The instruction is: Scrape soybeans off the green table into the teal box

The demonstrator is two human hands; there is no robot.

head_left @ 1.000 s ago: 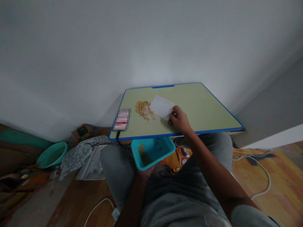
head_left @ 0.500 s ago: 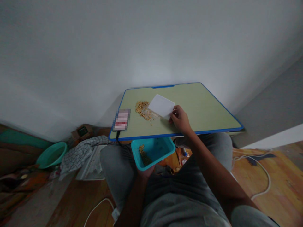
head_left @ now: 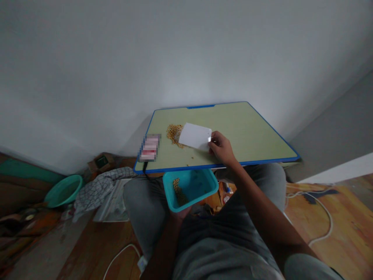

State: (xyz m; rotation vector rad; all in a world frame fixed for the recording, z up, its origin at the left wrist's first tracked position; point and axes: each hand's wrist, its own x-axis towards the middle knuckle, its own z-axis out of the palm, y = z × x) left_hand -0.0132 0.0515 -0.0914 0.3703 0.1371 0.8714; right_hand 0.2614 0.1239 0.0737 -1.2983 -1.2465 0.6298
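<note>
My right hand pinches the right end of a flat white plastic sheet, tilted over the small table. The sheet's left edge is at a heap of yellow-brown beans mixed with pale grains, and it hides part of that heap. A couple of loose beans lie nearer the table's front edge. Below that edge, my left hand grips a turquoise plastic basin from beneath; most of its fingers are hidden. Inside the basin, beans gather along the left side.
A blurred-out flat object with a black strap lies on the table's left edge. My legs are under the table. A green basin and a checked cloth are on the floor at left. White cables run across the floor at right.
The white sheet has turned and shifted left and slightly toward me, covering more of the beans' right side. A few beans have moved toward the front edge. The turquoise basin has shifted slightly right.
</note>
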